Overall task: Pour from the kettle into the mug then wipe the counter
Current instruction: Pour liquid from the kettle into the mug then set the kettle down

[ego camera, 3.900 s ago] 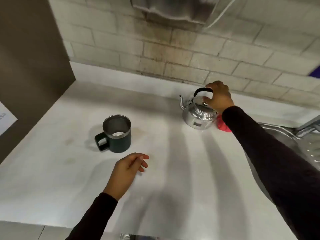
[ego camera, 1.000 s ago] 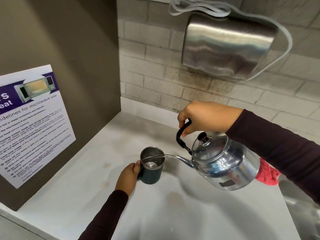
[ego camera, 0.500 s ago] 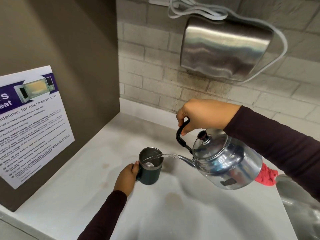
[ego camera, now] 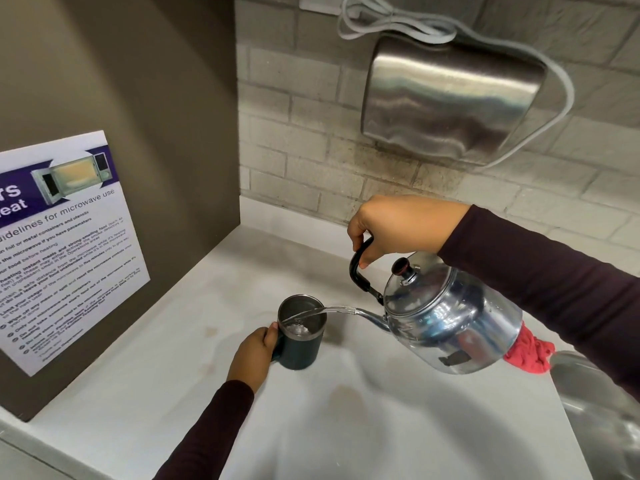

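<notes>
Pale brick wall (ego camera: 304, 109), steel hand dryer (ego camera: 446, 98), microwave poster (ego camera: 65, 244)

Shiny silver kettle (ego camera: 450, 320) is topped with a dark knob and fitted with a black handle (ego camera: 358, 268). Mug (ego camera: 302, 332) is done in dark green, steel-grey inside. Counter (ego camera: 346, 427) is white with faint brownish stains. A red cloth (ego camera: 530, 351) is seen, sleeves (ego camera: 554, 282) are dark maroon, tiles (ego camera: 294, 133) are greyish-beige, and the sign (ego camera: 62, 244) is white with a purple band.
</notes>
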Tool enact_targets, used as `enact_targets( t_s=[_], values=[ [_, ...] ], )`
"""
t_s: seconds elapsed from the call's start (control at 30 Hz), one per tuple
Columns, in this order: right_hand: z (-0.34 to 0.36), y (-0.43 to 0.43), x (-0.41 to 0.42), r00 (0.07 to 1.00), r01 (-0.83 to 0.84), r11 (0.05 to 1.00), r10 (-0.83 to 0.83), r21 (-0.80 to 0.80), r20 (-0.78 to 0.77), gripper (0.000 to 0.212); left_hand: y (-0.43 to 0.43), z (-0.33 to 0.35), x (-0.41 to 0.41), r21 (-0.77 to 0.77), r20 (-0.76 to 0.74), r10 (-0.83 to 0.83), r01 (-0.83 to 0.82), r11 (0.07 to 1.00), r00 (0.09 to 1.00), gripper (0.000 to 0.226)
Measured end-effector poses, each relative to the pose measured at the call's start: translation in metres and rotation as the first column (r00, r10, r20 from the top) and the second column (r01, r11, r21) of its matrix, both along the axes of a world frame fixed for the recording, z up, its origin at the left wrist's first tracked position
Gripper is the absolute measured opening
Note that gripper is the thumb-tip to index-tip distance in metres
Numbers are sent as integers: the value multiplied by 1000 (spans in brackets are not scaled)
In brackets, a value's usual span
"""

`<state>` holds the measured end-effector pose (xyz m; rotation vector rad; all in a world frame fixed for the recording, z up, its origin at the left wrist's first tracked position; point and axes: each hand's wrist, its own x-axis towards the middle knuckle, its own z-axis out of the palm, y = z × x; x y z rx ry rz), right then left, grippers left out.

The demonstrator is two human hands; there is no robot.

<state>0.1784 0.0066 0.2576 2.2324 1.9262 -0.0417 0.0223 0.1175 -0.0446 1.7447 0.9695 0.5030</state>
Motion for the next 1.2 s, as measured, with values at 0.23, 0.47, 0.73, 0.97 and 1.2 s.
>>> enact_targets(
  t_s=[0.23,0.47,0.73,0.97,1.2],
  values=[
    [2,-1,-2,1000,1,1000,-1,-12,14,22,-1,2,-1,4,-8,-1,1,1000,1000,42],
    [2,0,-3,1000,-7,1000,7,-1,2,21,-1,4,-1,14,-24,-4,4,1000,1000,42],
    [-5,-18,6,998,51,990,-45,128,-51,20,1,7,-2,-4,-21,-11,11,1000,1000,38],
    [-43,-88,32,923,348,859,-243,375,-299,18,-7,43,-11,104,250,226,-258,960,941,11],
    [-97,-150,60,654,733,530,-378,426,-655,26,-42,71,-1,64,315,16,-38,997,949,32]
  ],
)
